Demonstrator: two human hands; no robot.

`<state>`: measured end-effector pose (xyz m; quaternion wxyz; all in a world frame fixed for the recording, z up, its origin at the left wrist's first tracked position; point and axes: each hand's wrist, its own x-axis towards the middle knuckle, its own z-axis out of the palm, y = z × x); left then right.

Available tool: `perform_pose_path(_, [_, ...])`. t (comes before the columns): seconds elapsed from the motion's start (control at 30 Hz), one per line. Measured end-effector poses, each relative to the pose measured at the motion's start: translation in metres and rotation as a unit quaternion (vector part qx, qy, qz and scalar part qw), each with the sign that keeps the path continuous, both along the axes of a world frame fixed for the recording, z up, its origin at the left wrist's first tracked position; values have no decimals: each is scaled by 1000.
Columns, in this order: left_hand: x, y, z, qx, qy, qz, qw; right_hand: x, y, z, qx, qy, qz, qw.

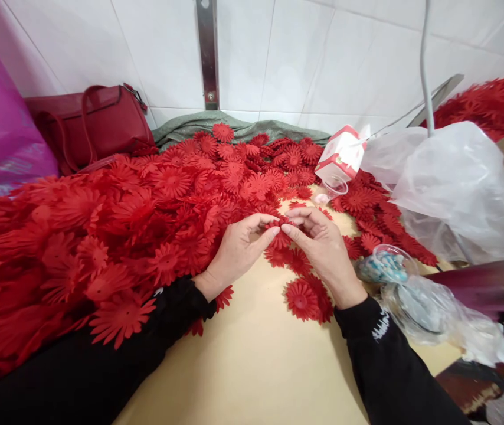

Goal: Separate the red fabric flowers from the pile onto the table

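Between thumb and fingers of both hands I pinch a small red artificial flower [280, 224] above the table. My left hand [242, 245] grips its left edge, and my right hand [321, 248] grips its right edge, with the thumbs nearly meeting. Part of the flower is hidden behind the fingertips. Just below it, several layered red flowers [303, 298] lie on the tabletop beside my right wrist. A large heap of loose red petal layers [163, 200] spreads to the left and behind my left hand, some touching my left sleeve.
At the back stand a tissue box [342, 152] and a clear plastic cup [335, 186]. White plastic bags [460, 183] hang at right, above a tub of bluish pieces [382, 264]. A red handbag [97, 127] and a purple bag [4, 118] border the heap. The beige tabletop [252, 354] shows in front.
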<state>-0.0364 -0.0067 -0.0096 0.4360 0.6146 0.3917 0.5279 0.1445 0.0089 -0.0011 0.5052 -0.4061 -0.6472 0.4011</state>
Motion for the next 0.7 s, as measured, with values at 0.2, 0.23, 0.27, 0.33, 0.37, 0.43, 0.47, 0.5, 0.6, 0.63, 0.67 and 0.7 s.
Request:
perform_pose_path(0.2, [-3,5,5,-44,-53,20,997,-2,-7,7,65,-61,17,996])
perform_pose_path(0.23, [-3,5,6,-46,-52,22,997,-2,-7,6,61,-62,23,996])
perform_pose_path(0.27, [-3,4,8,-47,-51,22,997,-2,-6,5,53,-58,29,996])
perform_pose_path(0.33, [-3,4,9,-50,-50,23,997,-2,-5,3,34,-40,42,998])
perform_pose_path(0.37, [-3,3,10,-51,-50,25,997,-3,-4,2,23,-29,49,998])
perform_pose_path(0.43, [-3,3,10,-53,-50,29,997,-5,-4,1,-1,-8,57,998])
perform_pose_path(0.47, [-3,2,10,-55,-49,29,997,-6,-4,1,-12,0,58,998])
perform_pose_path(0.5, [-3,2,11,-58,-47,28,997,-6,-4,0,-23,5,59,998])
perform_pose_path(0.6, [-3,3,9,-68,-45,16,996,-7,-4,-1,-36,11,41,998])
perform_pose_path(0.63, [-2,3,8,-69,-50,9,996,-7,-4,-2,-32,11,28,999])
perform_pose_path(0.67, [-1,4,6,-67,-58,2,996,-6,-3,-3,-28,11,12,999])
perform_pose_path(0.7, [1,4,3,-64,-65,-5,996,-5,-2,-3,-23,13,-4,1000])
